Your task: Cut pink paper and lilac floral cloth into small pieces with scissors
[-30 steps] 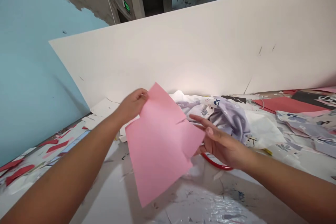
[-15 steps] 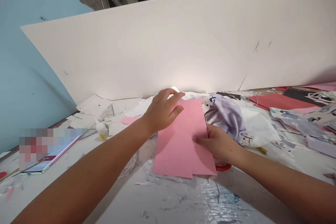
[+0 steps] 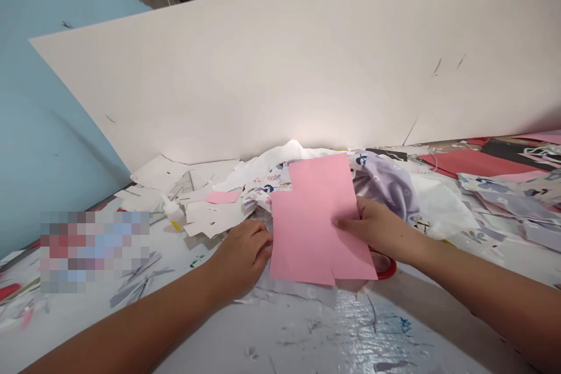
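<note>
A pink sheet of paper (image 3: 313, 216) with a notched upper left corner and a short slit at its lower edge is held upright before me. My right hand (image 3: 379, 225) pinches its right side, thumb on the front. My left hand (image 3: 248, 254) is low beside the sheet's left edge, fingers curled together; what lies in them, if anything, is hidden. Behind the lower right corner shows a red loop handle (image 3: 386, 267), the rest covered. Patterned fabric (image 3: 272, 181) and lilac cloth (image 3: 385, 184) are bunched behind the paper.
A white panel (image 3: 263, 82) stands along the back. At left are a small glue bottle (image 3: 172, 210), white paper scraps (image 3: 210, 216), a small pink piece (image 3: 222, 196) and a blurred-out patch (image 3: 94, 251). Red sheets (image 3: 477, 162) and patterned cuttings (image 3: 512, 198) lie at right.
My left hand has come down from the top of the pink paper to its lower left side, its fingers now curled. The paper has shifted slightly right with my right hand.
</note>
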Demonstrator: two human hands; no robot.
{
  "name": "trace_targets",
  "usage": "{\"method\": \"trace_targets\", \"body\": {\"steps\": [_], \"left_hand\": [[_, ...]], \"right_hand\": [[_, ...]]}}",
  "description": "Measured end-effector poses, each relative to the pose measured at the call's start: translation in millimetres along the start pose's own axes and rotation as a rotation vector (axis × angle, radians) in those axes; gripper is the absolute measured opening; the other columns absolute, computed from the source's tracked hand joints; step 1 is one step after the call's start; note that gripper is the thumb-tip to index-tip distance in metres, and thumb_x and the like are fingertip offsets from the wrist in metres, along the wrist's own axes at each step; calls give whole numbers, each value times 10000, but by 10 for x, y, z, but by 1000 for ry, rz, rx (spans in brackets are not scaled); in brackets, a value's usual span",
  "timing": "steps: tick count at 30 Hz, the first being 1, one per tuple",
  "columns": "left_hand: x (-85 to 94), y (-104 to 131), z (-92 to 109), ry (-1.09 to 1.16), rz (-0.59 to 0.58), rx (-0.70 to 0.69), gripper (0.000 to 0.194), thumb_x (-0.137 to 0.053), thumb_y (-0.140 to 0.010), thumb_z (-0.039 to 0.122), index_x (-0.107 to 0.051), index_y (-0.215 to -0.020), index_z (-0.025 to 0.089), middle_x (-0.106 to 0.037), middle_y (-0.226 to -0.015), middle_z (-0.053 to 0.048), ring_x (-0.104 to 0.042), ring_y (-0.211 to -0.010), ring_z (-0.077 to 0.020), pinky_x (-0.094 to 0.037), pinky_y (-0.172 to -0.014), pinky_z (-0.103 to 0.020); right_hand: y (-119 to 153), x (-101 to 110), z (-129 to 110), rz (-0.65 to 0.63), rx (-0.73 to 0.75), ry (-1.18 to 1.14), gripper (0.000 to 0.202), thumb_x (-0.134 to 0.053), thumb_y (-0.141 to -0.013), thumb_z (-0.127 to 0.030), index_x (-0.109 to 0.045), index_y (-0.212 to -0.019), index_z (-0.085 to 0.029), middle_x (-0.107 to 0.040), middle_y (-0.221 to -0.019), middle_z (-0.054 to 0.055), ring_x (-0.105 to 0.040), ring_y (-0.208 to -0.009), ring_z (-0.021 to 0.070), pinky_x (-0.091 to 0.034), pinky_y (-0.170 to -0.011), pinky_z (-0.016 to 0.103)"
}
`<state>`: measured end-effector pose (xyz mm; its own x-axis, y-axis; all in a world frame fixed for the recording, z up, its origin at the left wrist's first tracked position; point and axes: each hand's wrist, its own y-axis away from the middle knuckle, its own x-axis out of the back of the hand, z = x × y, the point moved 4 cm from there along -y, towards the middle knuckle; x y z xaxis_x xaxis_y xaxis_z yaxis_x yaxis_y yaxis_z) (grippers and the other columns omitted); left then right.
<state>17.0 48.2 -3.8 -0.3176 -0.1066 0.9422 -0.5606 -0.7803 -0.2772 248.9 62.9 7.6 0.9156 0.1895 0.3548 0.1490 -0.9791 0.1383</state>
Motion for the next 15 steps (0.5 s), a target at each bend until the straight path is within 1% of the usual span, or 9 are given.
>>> {"method": "trace_targets", "body": {"steps": [2,4,7,10,12,15], "left_hand": [[-18,22,-22,42,-50,35,204,-392,-828,219,-586,-889,203,-549,-929,-55,-497,-869,-183,-425,-771,-337],[-11,26,-37,64,-62,37,210,-404,-825,225,-596,-908,215,-548,-967,-52,-496,-898,-187,-420,-794,-342],[2,25,-67,87,-65,22,241,-398,-833,228,-612,-942,245,-542,-1014,-48,-495,-923,-188,-420,-807,-336],[-2,26,-111,97,-77,33,271,-389,-842,244,-619,-980,278,-530,-1044,-47,-493,-934,-192,-427,-798,-334],[-7,24,-138,107,-85,43,283,-380,-848,259,-623,-990,288,-518,-1064,-52,-482,-965,-202,-425,-808,-342],[-14,21,-159,168,-84,51,292,-361,-858,280,-625,-983,287,-511,-1075,-56,-470,-996,-208,-421,-825,-346]], "right_hand": [[-7,73,-70,-46,31,-34,221,-593,-698,-306,-561,-892,-202,-687,-939,60,-647,-827,248,-513,-644,308],[-2,143,-132,-109,51,-66,235,-599,-698,-309,-576,-907,-205,-682,-964,55,-645,-841,246,-515,-651,303],[13,211,-161,-242,10,-90,268,-613,-688,-301,-593,-934,-193,-689,-938,59,-648,-826,248,-515,-646,308],[12,265,-160,-334,-14,-118,266,-626,-682,-281,-579,-927,-190,-688,-894,49,-651,-786,236,-511,-605,300],[3,292,-177,-402,8,-72,253,-626,-684,-272,-575,-917,-190,-680,-904,43,-648,-782,227,-503,-597,289],[-19,317,-235,-542,52,102,197,-605,-702,-292,-587,-861,-176,-670,-910,47,-635,-808,227,-488,-632,285]]}}
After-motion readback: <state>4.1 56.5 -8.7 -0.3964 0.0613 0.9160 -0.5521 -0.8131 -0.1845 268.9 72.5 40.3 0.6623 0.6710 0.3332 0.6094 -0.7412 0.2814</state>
